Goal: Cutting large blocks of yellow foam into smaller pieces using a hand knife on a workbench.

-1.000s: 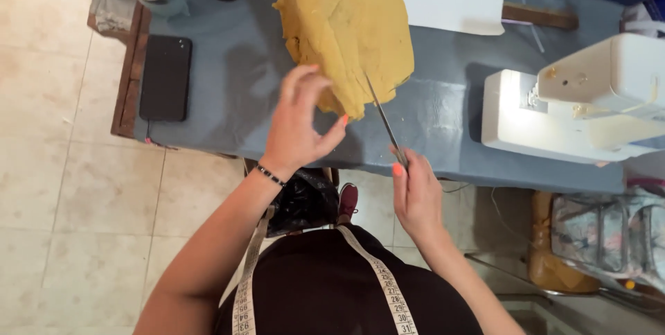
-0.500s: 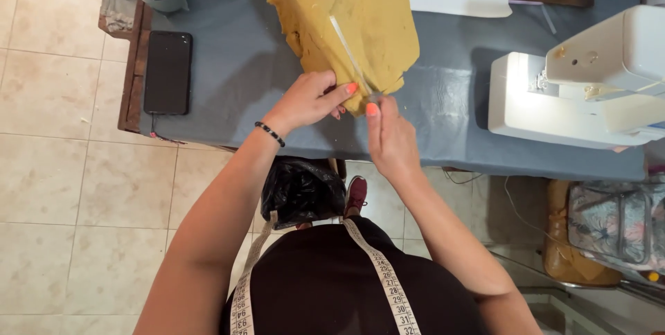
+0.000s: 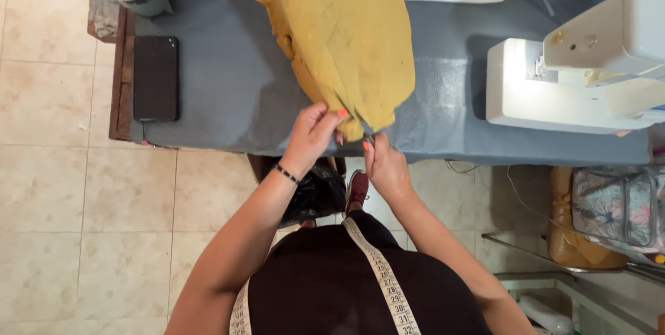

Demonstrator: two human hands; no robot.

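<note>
Head view: hands (image 3: 346, 144) on yellow fabric (image 3: 343, 37)

Left hand (image 3: 312, 134), right hand (image 3: 385, 163), both pinched.

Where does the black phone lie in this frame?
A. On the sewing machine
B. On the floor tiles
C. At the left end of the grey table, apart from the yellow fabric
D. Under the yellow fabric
C: the black phone lies flat near the left edge of the grey table, with bare tabletop between it and the yellow fabric.
</note>
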